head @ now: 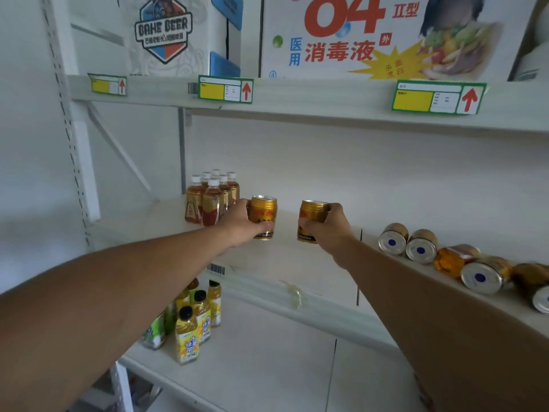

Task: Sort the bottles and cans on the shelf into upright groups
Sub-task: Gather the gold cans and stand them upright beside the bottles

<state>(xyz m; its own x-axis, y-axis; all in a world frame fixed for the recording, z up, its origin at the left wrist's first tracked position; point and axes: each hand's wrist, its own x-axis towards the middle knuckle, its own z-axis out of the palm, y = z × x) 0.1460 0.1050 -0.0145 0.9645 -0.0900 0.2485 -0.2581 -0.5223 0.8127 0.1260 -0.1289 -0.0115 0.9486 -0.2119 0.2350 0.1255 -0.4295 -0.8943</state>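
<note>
Two hands (242,223) (329,226) grip gold cans (263,217) near shelf edge (267,281).

Lighting: I am seeing soft, even daylight-white light; its source is not showing. The middle shelf (297,263) is sitting bright along its front edge, with its back wall greying under the upper shelf (297,93). Shadows: faint, falling beneath the middle shelf. Glare: small highlights are glinting on the lying cans (416,245) at its right end. Distortion: shelf lines are bowing toward the frame edges. Focus: far-right cans are smearing; label print is reading soft.
</note>
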